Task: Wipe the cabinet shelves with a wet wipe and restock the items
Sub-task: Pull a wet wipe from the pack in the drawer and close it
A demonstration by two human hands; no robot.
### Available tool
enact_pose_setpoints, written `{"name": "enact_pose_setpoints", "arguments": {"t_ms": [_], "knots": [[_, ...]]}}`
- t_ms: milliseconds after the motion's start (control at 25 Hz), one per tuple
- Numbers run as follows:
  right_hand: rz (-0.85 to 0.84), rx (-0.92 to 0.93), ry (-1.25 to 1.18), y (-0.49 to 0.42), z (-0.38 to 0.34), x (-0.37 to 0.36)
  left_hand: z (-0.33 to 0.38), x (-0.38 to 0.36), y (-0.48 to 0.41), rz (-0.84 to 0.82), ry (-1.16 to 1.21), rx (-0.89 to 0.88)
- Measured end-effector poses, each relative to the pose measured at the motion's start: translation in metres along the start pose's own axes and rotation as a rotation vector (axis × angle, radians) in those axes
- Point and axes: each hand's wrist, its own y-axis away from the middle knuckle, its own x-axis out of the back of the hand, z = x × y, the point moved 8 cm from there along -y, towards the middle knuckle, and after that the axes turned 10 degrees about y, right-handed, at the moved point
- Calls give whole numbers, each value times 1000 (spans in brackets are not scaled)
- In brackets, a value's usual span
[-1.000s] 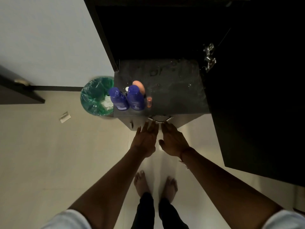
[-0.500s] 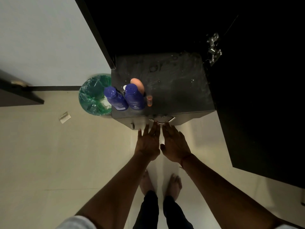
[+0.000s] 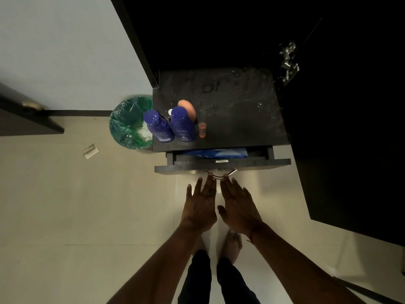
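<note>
Both hands lie flat, fingers straight and close together, the left hand [image 3: 200, 207] and right hand [image 3: 237, 207] side by side with fingertips touching the metal drawer handle [image 3: 220, 173]; whether they hook under it is hard to tell from above. The drawer [image 3: 241, 164] stands slightly out, showing a blue packet [image 3: 217, 152] inside. On the damp-streaked shelf [image 3: 241, 110] above, a blue Nivea bottle [image 3: 183, 125], a second blue bottle [image 3: 158, 126], a peach bottle [image 3: 188, 107] and a small orange vial [image 3: 202, 129] crowd the front left corner, probably to leave the rest bare for wiping.

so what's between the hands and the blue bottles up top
Head view: the partly open drawer with a blue packet inside, its metal handle by the left hand and right hand.
</note>
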Motion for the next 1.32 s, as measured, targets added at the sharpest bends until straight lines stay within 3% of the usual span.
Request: {"name": "enact_pose_setpoints", "arguments": {"t_ms": [240, 800, 880, 1000, 1120, 1240, 1320], "knots": [[57, 34, 5, 32, -1, -19, 1, -29, 25, -31, 31, 22], [-3, 50, -83, 79, -7, -43, 8, -65, 66, -88, 136, 72], [92, 54, -117, 89, -8, -30, 8, -67, 71, -91, 196, 58], [400, 29, -157, 108, -2, 17, 19, -33, 88, 73, 311, -117], [619, -33, -227, 112, 5, 68, 22, 39, 111, 487, 388, -294], [606, -139, -275, 80, 17, 99, 13, 83, 92, 578, 364, -215], [421, -149, -272, 37, 25, 94, 6, 92, 61, 510, 325, -127]]}}
